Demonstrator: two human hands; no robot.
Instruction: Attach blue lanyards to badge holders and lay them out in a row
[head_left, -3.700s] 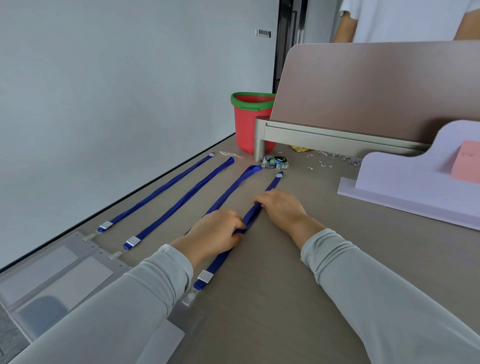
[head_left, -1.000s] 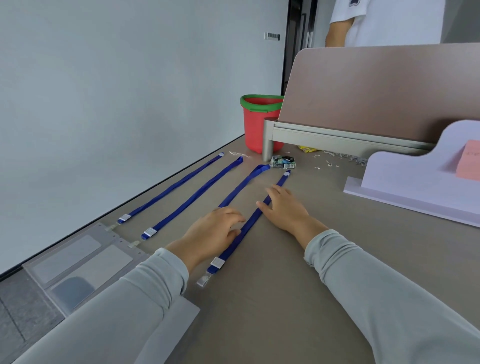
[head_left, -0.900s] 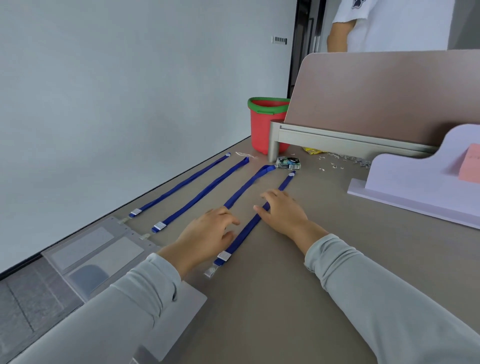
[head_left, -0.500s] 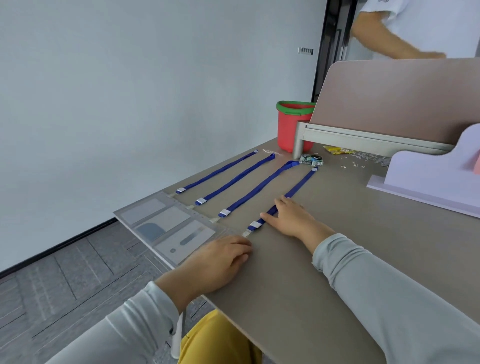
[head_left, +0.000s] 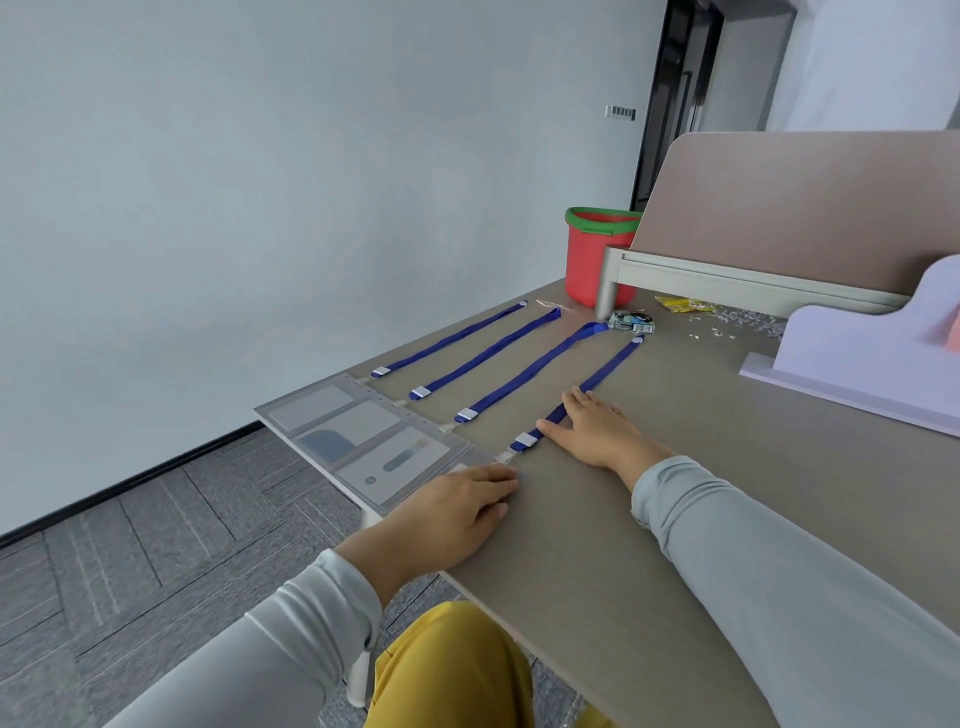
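Both forearms, in pale grey sleeves, reach forward over the near edge of the desk (head_left: 649, 545). The left hand (head_left: 457, 512) lies palm down with its fingers extended and close together, flat on the nearest badge holder (head_left: 511, 475), which is clear and mostly hidden beneath it; it presses rather than grips, with nothing closed inside it. The right hand (head_left: 597, 431) is also spread flat, palm down, fingers slightly apart. Its fingertips rest on the nearest blue lanyard (head_left: 602, 376), pinning the strap to the desk just beyond its white clip tag (head_left: 525, 440); the hand is open and grasps nothing.

Four blue lanyards lie in a row, stretched out roughly parallel and running away from the person toward a red bucket with a green rim (head_left: 592, 254). The other three, the second lanyard (head_left: 530, 371), the third lanyard (head_left: 488, 353) and the farthest lanyard (head_left: 447, 340), lie to the left of the one being touched. Each strap ends at the near side in a white tag and a small clear clip leading to a clear badge holder; three of these holders (head_left: 363, 436) sit side by side at the desk's left corner, edges touching or overlapping.

A small printed packet (head_left: 631, 321) lies just beyond the far ends of the right-hand lanyards, near a yellow wrapper (head_left: 675, 303) and scattered scraps.
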